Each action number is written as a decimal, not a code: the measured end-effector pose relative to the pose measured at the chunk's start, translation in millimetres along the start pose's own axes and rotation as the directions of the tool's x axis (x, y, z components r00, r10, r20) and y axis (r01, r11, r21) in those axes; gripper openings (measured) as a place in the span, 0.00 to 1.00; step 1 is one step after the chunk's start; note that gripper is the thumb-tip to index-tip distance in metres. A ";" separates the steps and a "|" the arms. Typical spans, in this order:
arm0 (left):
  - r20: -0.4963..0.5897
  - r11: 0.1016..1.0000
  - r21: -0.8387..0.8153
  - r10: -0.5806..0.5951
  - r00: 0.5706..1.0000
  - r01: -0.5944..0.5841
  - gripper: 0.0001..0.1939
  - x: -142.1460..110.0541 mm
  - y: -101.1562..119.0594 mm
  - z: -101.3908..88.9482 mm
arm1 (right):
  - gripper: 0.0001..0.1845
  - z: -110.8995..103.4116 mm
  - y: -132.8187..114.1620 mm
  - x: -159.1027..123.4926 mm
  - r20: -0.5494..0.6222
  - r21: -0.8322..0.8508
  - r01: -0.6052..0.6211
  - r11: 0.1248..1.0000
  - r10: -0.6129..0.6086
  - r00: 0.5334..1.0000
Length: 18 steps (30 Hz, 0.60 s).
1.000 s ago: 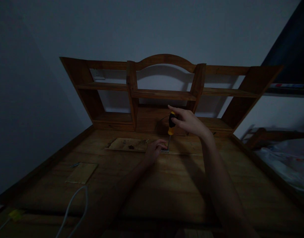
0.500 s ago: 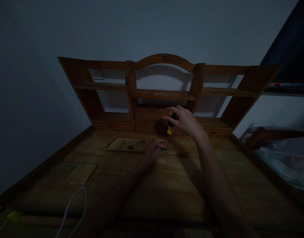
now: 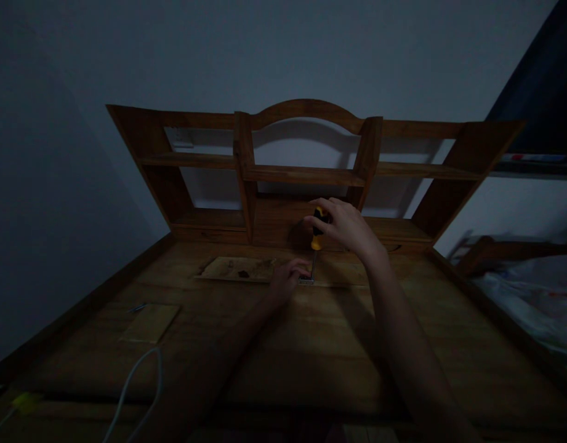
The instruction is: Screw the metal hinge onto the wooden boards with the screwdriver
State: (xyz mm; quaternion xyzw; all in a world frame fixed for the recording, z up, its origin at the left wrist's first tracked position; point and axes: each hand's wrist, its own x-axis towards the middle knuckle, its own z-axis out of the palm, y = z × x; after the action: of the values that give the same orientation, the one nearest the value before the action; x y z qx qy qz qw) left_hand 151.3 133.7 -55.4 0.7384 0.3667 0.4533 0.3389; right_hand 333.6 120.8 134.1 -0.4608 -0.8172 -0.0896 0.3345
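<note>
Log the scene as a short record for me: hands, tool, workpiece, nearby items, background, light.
right hand: grips the screwdriver handle from above
left hand: fingers at the small metal piece; exact hold unclear
tool: yellow-and-black screwdriver, shaft down, tip at the metal piece's right end
workpiece: small metal piece at the near edge of a long board
nearby, left: square wooden piece, thin metal bits, white cable
background: wooden shelf unit
light: dim
</note>
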 end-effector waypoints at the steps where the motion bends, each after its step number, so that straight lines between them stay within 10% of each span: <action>1: 0.002 1.000 -0.002 0.004 1.000 -0.004 0.17 -0.2 0.3 -0.1 | 0.24 0.0 0.1 -0.2 0.001 -0.002 -0.005 1.000 0.005 1.000; 9: -0.010 0.998 0.009 0.055 0.998 -0.055 0.16 1.1 -3.2 -0.3 | 0.30 -10.5 0.8 -1.7 0.104 0.187 0.028 0.982 -0.048 0.993; 18: 0.006 1.000 0.017 -0.002 1.000 0.002 0.16 -0.7 4.0 -1.3 | 0.26 -0.7 5.6 -1.1 0.037 0.028 -0.005 1.000 0.004 0.999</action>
State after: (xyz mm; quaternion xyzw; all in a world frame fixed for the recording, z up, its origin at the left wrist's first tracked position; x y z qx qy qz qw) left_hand 150.8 131.4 -51.9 0.7422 0.3703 0.4475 0.3343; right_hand 338.9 122.9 133.0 -0.4593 -0.8233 -0.0690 0.3261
